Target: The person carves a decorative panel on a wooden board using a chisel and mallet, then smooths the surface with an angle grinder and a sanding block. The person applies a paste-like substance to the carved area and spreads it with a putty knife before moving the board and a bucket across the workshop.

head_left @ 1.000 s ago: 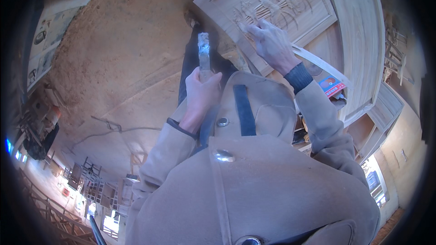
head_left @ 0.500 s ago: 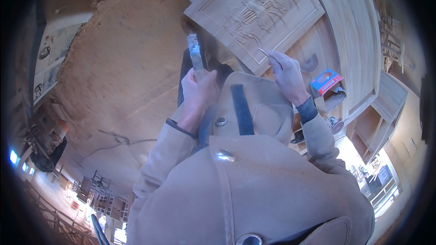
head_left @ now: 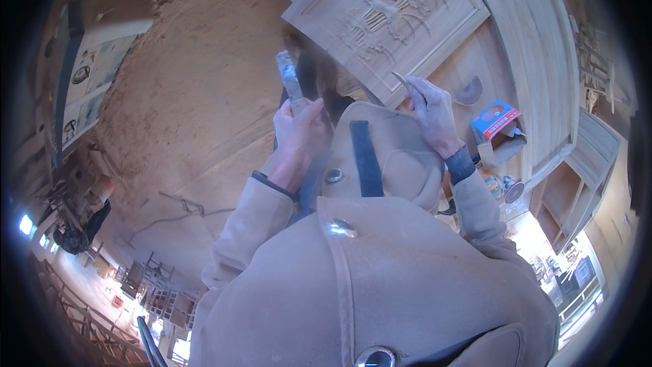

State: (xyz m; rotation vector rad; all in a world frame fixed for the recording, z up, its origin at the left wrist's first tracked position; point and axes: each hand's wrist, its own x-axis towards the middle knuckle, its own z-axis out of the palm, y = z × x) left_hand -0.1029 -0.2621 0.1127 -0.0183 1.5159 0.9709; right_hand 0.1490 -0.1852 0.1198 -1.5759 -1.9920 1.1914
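Note:
My left hand (head_left: 299,132) is closed round a narrow flat strip (head_left: 288,76) held upright, its top end smeared with whitish paste-like stuff. The strip's exact kind is unclear. In my right hand (head_left: 432,112) the fingers pinch a small thin piece with a pointed tip (head_left: 401,80), perhaps a blade; its kind cannot be made out. That tip is over the lower edge of a pale wooden panel (head_left: 380,71) with a raised carving (head_left: 390,10). A gap separates my two hands, and the left is away from the panel.
Right of my right hand, a brown sanding disc (head_left: 468,90) lies on the wooden surface (head_left: 536,47), with an opened blue and red box (head_left: 496,121) nearby. Another disc (head_left: 514,192) is below it. Dusty brown floor (head_left: 197,75) spreads to the left, with a bench (head_left: 95,68) beyond.
The whole view has shifted slightly. The strip in my left hand leans a little more to the left, and the pointed piece in my right hand has tilted more upright. Both grips stay the same.

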